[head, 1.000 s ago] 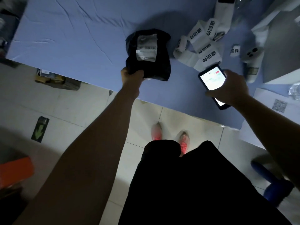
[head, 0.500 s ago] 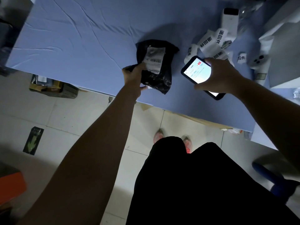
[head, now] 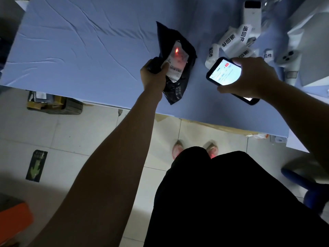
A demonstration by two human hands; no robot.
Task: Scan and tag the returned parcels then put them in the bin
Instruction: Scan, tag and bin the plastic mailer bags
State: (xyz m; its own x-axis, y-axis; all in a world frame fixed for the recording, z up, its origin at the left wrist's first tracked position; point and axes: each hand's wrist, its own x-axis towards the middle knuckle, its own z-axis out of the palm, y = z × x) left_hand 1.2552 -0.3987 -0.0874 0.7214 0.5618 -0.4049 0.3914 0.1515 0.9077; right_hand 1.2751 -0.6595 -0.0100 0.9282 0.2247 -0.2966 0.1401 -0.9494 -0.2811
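Note:
A black plastic parcel [head: 176,86] with a white shipping label [head: 177,64] is tilted up over the blue table [head: 80,50]. My left hand [head: 154,75] grips its left edge, thumb on the label. A red light spot glows on the label. My right hand [head: 252,77] holds a handheld scanner with a lit screen [head: 225,72] just right of the parcel, facing it. A curled strip of white printed tags [head: 233,41] lies on the table behind the scanner.
A white label printer [head: 252,16] and a white handheld device [head: 289,59] sit at the table's far right. Cardboard [head: 53,104] lies under the table's left edge. An orange thing [head: 12,221] is at bottom left, a blue stool [head: 306,186] at right.
My left hand raised and tilted the parcel so its label faces the scanner. My right hand brought the scanner closer, and a red light now shows on the label.

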